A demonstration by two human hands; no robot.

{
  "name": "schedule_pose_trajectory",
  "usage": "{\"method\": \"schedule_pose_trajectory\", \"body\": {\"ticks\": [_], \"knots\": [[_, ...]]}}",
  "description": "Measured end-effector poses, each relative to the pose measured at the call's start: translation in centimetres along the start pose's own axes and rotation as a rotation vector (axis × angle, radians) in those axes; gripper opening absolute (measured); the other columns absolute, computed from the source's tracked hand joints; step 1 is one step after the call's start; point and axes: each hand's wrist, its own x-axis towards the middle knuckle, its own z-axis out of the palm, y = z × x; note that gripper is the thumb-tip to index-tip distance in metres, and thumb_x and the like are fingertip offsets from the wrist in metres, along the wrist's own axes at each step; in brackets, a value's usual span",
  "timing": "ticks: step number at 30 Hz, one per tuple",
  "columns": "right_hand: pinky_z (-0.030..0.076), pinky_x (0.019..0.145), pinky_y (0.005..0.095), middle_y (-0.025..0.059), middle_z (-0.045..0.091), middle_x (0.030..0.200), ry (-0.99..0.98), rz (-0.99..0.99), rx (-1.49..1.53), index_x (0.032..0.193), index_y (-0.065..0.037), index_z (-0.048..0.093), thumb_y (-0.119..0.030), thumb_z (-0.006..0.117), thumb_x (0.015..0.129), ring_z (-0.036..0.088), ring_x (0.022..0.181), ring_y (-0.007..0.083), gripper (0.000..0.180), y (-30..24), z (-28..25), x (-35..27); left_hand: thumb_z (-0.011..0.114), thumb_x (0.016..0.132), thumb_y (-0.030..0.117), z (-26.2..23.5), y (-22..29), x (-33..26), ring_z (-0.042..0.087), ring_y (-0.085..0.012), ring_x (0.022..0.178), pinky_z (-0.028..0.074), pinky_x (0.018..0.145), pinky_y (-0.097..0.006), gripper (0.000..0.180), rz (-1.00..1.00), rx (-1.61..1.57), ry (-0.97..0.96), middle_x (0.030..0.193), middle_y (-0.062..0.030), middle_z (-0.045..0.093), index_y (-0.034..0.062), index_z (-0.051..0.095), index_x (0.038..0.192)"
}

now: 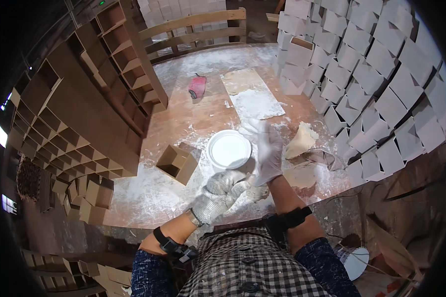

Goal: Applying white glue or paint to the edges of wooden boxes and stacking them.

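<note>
My left hand, in a grey knitted glove, has its fingers curled beside my right wrist. Its fingertips meet the loose cuff of the thin white glove on my right hand. That hand is raised to the right of a round white tub, fingers stretched out and smeared by motion. White material fills the tub. Left of the tub, a small brown cardboard box lies tipped with its hollow side showing.
White boxes are stacked along the right. Brown cardboard boxes rise on the left. The powdery wooden table bears a white-coated sheet, a pink cloth item and a crumpled pale piece. A wooden rail stands behind.
</note>
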Motion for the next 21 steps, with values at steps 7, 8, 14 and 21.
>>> {"method": "schedule_pose_trajectory", "body": {"ticks": [7, 8, 14, 21], "knots": [[0.04, 0.097, 0.0361, 0.02, 0.056, 0.119, -0.021, -0.197, -0.94, 0.11, -0.002, 0.06, -0.026, 0.055, 0.09, 0.051, 0.115, 0.0343, 0.032, 0.2, -1.7, 1.5, 0.063, 0.085, 0.036, 1.0, 2.2, 3.5, 0.06, -0.0328, 0.093, 0.048, 0.081, -0.04, 0.037, 0.147, 0.275, -0.049, 0.098, -0.0174, 0.06, 0.0072, 0.059, 0.108], [0.036, 0.102, 0.0377, 0.0225, 0.049, 0.13, -0.111, -0.168, -1.046, 0.122, -0.004, 0.055, -0.03, 0.055, 0.09, 0.044, 0.124, 0.0354, 0.041, -0.4, -1.9, 1.7, 0.061, 0.086, 0.036, 1.0, 2.1, 4.0, 0.059, -0.0331, 0.095, 0.047, 0.083, -0.04, 0.033, 0.097, 0.227, -0.241, 0.099, -0.0175, 0.06, 0.0108, 0.06, 0.108], [0.018, 0.112, 0.0412, 0.0202, -0.005, 0.153, -0.491, -0.123, -0.989, 0.148, -0.009, -0.004, -0.041, 0.056, 0.089, 0.002, 0.142, 0.0364, 0.09, -4.1, -0.9, 0.7, 0.059, 0.082, 0.027, 2.3, 3.5, 2.9, 0.058, -0.0283, 0.102, 0.044, 0.094, -0.04, 0.03, 0.571, 0.606, -0.185, 0.107, -0.0105, 0.061, 0.0238, 0.062, 0.112], [0.046, 0.093, 0.0342, 0.0203, 0.064, 0.108, -0.535, -0.04, -0.453, 0.136, 0.003, 0.036, -0.039, 0.046, 0.095, 0.06, 0.105, 0.0293, 0.06, -4.8, -1.4, 1.1, 0.056, 0.091, 0.026, 3.3, 4.9, 1.9, 0.058, -0.0253, 0.1, 0.046, 0.09, -0.034, 0.023, 0.596, 0.197, -0.281, 0.108, -0.0111, 0.061, 0.0095, 0.063, 0.104]]}}
